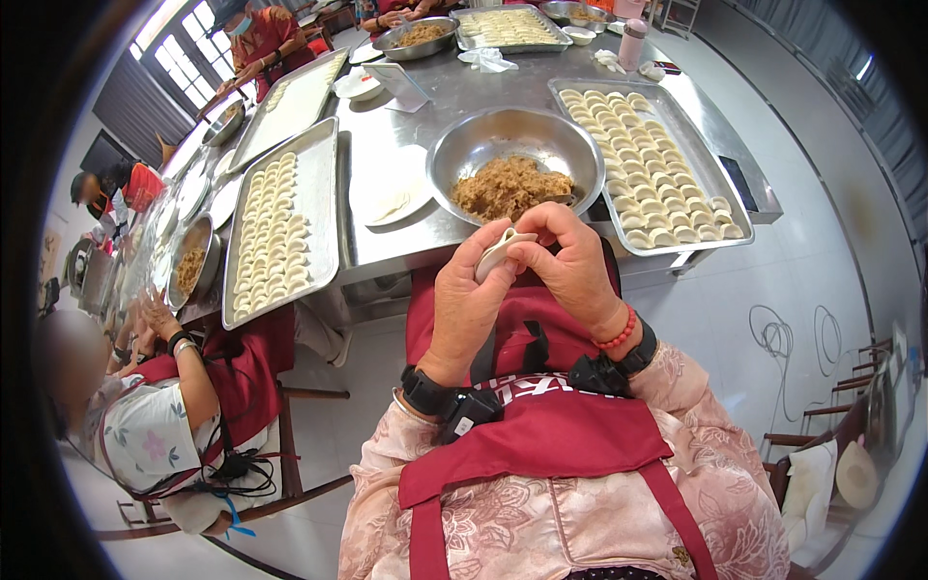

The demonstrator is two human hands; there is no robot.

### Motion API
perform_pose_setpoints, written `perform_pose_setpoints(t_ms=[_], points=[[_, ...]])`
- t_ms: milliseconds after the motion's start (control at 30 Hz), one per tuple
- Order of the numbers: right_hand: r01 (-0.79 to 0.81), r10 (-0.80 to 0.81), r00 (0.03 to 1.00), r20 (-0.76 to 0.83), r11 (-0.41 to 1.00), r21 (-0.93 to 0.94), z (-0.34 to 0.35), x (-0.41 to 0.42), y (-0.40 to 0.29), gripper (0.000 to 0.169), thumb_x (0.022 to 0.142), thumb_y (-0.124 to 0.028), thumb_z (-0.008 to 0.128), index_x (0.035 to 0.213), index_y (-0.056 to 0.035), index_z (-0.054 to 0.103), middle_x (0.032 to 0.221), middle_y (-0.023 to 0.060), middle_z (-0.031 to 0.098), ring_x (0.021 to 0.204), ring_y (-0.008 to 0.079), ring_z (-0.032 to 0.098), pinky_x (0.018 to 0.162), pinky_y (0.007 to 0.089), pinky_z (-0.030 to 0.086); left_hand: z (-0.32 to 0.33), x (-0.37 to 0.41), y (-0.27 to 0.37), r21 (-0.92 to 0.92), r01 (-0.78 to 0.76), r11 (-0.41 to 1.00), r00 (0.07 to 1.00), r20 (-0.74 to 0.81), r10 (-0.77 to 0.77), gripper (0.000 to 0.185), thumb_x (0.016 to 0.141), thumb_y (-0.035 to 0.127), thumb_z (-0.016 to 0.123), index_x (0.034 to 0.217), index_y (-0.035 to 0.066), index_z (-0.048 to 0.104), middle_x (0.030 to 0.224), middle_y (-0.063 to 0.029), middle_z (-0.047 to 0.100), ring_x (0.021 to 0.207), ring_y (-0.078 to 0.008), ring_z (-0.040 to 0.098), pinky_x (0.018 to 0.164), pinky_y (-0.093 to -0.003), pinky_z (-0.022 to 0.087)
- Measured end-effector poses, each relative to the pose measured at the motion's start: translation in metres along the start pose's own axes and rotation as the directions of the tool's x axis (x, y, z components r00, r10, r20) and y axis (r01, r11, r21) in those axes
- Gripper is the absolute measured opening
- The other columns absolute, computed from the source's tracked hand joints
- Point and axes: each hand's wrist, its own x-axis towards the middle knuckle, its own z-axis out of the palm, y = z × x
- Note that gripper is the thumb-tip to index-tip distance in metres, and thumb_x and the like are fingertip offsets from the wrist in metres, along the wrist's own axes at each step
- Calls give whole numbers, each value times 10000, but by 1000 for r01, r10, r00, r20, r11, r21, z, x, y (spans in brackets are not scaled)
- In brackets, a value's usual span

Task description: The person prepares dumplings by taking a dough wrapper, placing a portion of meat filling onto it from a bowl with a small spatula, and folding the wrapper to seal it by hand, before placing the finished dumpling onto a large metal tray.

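Observation:
Both my hands meet over my lap, at the near edge of the steel table. Between the fingers of my left hand (pixel 475 290) is a folded dumpling wrapper (pixel 500 254). My right hand (pixel 569 264) pinches the right end of the same wrapper; whether filling lies inside cannot be seen. Just beyond my fingers stands a steel bowl (pixel 442 156) with minced filling (pixel 511 185) and a utensil partly sunk in it. To its left lies a white plate (pixel 366 163) with a few flat wrappers (pixel 395 199). A metal tray (pixel 725 174) of shaped dumplings (pixel 652 174) is at the right.
Another tray (pixel 330 159) of dumplings stands left, overhanging the table edge (pixel 384 264). A co-worker in a red apron (pixel 250 348) sits close on my left. A pink bottle (pixel 633 43) and crumpled gloves stand farther back. Cables (pixel 772 333) lie on the floor at right.

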Motion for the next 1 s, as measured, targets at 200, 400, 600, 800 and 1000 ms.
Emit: perform_pose_setpoints(t_ms=[200, 400, 600, 800, 1000], points=[[370, -358, 928, 103, 862, -345, -4, 5, 4, 183, 728, -21, 679, 874, -43, 569, 804, 38, 568, 763, 167, 520, 676, 279, 424, -5, 0, -2, 43, 12, 999, 998, 57, -14, 319, 888, 10, 540, 1206, -19, 543, 1037, -61, 620, 921, -104, 587, 807, -222, 480], [198, -199, 980, 21, 949, -246, 1, 2, -10, 127, 732, -28, 675, 793, -43, 566, 828, 46, 576, 762, 186, 523, 658, 281, 422, -6, -1, 6, 107, 12, 994, 997, 69, -20, 382, 883, 14, 551, 1259, -12, 490, 1089, -73, 599, 916, -105, 591, 802, -231, 487], [304, -317, 948, -7, 914, -269, 0, 1, 0, 107, 732, -56, 668, 774, -43, 571, 758, 61, 572, 737, 241, 520, 665, 330, 430, -6, -3, 8, -117, 124, 985, 990, 85, -115, 443, 898, 78, 556, 1315, 3, 427, 1087, -79, 596, 940, -113, 593, 792, -232, 501], [56, -60, 997, -47, 995, -78, 4, -2, -5, 116, 732, -69, 684, 770, -49, 576, 749, 41, 568, 725, 224, 515, 655, 320, 423, -7, -3, 2, -219, 106, 970, 994, 49, -98, 401, 923, 103, 543, 1293, -19, 447, 1109, -96, 595, 940, -117, 595, 797, -242, 505], [398, -395, 915, 86, 846, -354, 0, 4, 3, 125, 713, -40, 693, 776, -53, 586, 784, 44, 571, 746, 211, 503, 672, 320, 408, -11, -2, -3, 214, -40, 976, 993, 121, 14, 364, 943, 62, 488, 1297, -16, 457, 1094, -82, 594, 938, -104, 585, 812, -232, 486]])
